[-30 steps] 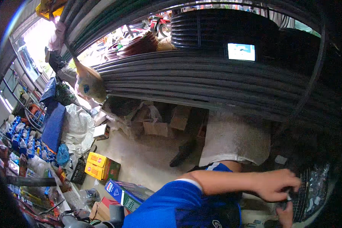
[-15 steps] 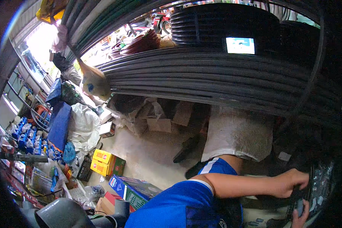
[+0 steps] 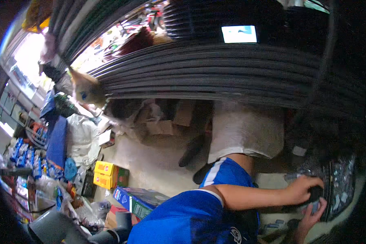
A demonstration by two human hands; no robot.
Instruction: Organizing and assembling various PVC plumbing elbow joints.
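At the lower right my left hand (image 3: 303, 190) is closed around a dark, rounded object (image 3: 316, 193) whose kind is too dim to make out. Just below it, nearly touching, my right hand (image 3: 314, 215) pinches a small grey piece (image 3: 313, 206), which looks like a plastic fitting. Both hands are over the near side of a dark, black-rimmed container (image 3: 340, 189) holding shiny clear plastic and small pale pieces. Several small grey pieces (image 3: 275, 224) lie on the floor below my left forearm.
Long dark pipes (image 3: 199, 77) run across above a pale sack (image 3: 248, 128). Yellow boxes (image 3: 105, 175) and a blue-green box (image 3: 134, 201) stand on the floor at left. Large grey pipe fittings (image 3: 55, 227) are at the lower left. A lit screen (image 3: 239, 34) shows at the top.
My two hands have come closer together, the right one moving up and left toward the left one. A dark object now shows in my left hand. The whole view has shifted slightly.
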